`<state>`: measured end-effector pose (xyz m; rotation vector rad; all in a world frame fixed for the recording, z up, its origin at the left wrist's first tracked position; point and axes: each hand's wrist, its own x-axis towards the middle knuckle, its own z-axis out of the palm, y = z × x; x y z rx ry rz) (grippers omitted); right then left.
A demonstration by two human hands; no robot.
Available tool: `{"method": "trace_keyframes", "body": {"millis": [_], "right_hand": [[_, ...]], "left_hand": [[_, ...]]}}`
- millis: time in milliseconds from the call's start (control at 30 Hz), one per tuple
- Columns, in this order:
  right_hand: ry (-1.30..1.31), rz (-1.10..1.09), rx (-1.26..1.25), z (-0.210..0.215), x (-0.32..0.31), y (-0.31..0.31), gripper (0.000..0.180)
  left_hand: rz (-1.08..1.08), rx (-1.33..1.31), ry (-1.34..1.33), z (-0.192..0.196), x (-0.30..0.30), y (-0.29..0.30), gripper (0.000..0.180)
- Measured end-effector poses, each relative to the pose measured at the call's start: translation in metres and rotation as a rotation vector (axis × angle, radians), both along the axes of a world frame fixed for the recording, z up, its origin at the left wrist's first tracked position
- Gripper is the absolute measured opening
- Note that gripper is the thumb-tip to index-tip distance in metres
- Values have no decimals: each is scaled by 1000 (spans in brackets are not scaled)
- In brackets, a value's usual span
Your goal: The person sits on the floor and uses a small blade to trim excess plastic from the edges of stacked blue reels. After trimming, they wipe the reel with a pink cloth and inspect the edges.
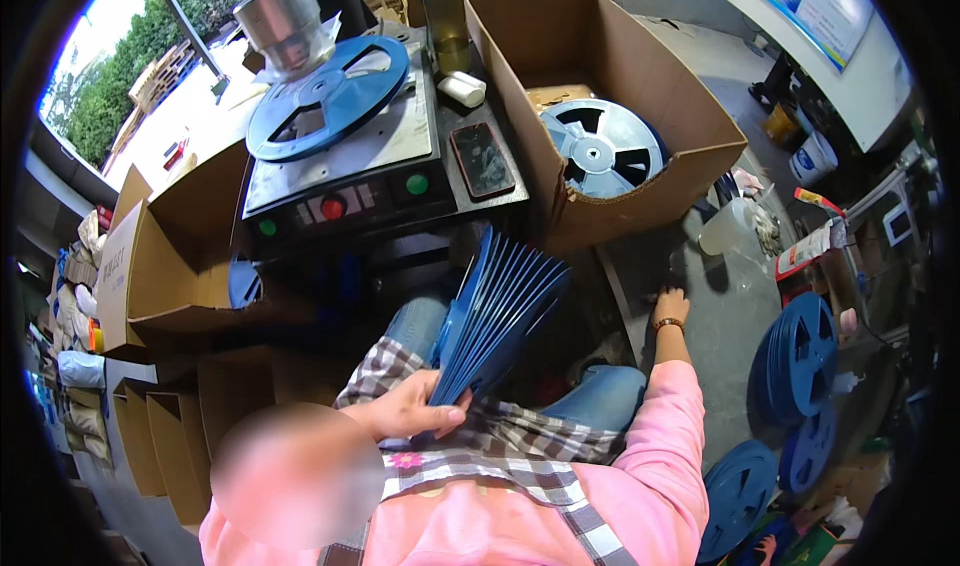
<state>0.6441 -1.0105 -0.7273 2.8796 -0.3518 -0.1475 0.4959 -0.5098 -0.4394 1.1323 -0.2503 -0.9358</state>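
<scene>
My left hand (pixel 432 406) is closed on the lower end of a fanned stack of blue plastic reel discs (pixel 508 311), held upright over my lap and seen nearly edge-on. Stretched forward to the right, my right hand (pixel 671 307) rests at the edge of a grey surface (pixel 715 336). Its fingers look extended, and I see nothing held in them. In front of me, a blue reel (pixel 325 99) lies tilted on the metal plate of a press machine (pixel 345 211), beneath a metal cylinder (pixel 283 26).
A cardboard box (pixel 640 206) at the right holds pale blue reels (pixel 600 148). Another open box (pixel 185 266) stands left. A phone (pixel 482 161) and a bottle (pixel 443 21) sit beside the machine. Blue reels (pixel 800 356) are stacked at the far right, near a translucent cup (pixel 727 228).
</scene>
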Motion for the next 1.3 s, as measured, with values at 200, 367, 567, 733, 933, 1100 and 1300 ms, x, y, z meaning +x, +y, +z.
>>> {"method": "trace_keyframes", "body": {"millis": [200,367,567,733,933,1100,1300], "right_hand": [[30,-296,169,26,-99,9,22],[-609,-444,635,19,-182,4,40],[-932,-422,1444,65,-264,48,33],[-736,-214,1706,199,-306,159,28],[-613,214,1643,286,-310,244,19],[-459,220,1674,304,-325,291,27],[-415,207,1929,307,-328,316,31]], "left_hand": [[-45,126,-211,-2,-39,-20,23],[-53,47,-277,18,-71,-24,26],[-1,-87,-340,-2,-103,-5,25],[-28,-136,-295,-11,-110,7,26],[-20,-195,-227,-22,-113,21,22],[-104,-239,-159,-17,-116,32,29],[-206,-228,-184,-9,-115,44,43]]}}
